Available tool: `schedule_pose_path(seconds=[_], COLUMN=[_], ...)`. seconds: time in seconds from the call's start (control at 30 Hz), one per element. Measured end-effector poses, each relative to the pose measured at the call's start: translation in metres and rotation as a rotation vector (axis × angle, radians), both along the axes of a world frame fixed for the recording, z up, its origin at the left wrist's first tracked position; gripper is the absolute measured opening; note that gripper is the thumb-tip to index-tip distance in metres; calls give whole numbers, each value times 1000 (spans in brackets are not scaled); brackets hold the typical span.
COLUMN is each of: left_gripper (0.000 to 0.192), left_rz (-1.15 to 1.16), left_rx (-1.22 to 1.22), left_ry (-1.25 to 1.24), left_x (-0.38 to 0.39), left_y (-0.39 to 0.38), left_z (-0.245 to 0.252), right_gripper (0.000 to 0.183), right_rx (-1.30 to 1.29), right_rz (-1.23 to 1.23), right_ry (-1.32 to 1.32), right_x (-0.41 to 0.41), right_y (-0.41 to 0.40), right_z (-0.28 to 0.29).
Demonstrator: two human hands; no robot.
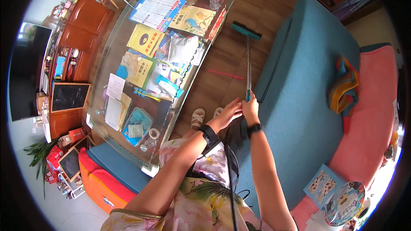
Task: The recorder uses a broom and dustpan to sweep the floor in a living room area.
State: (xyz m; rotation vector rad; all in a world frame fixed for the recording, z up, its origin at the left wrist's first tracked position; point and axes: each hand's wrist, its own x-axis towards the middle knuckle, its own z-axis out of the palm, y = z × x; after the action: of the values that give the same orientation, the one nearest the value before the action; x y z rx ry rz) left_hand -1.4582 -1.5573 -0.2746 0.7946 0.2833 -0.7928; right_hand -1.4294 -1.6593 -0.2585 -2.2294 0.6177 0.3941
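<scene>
A broom [249, 61] with a long metallic handle and a teal head with dark bristles reaches away from me over the wooden floor. My right hand [250, 108] is closed around the teal grip of its handle. Beside it, my left hand [227, 115] has its fingers partly spread near the right hand; whether it touches the handle is unclear. A thin red stick [225, 74] lies on the floor, left of the handle and nearer to me than the broom head.
On the left stands a glass-topped table [128, 131] with books, papers and a plastic box. A blue sofa [308, 80] with pink cushions runs along the right, close to the broom handle. A wooden cabinet [80, 38] stands farther left.
</scene>
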Motion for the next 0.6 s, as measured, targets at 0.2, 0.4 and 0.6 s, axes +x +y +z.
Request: schedule_pose_path(seconds=[0.2, 0.4, 0.6], left_gripper=[60, 41, 44], left_rz=[-216, -269, -500], left_rx=[160, 136, 46], left_ry=[32, 234, 207], left_x=[-8, -43, -110], left_y=[36, 42, 38], left_z=[-16, -25, -17], right_gripper=[45, 53, 49], right_rx=[52, -136, 32], right_rz=[47, 334, 101], right_ry=[398, 119, 400], right_x=[5, -89, -227], right_y=[-15, -24, 20], right_z=[-24, -18, 43])
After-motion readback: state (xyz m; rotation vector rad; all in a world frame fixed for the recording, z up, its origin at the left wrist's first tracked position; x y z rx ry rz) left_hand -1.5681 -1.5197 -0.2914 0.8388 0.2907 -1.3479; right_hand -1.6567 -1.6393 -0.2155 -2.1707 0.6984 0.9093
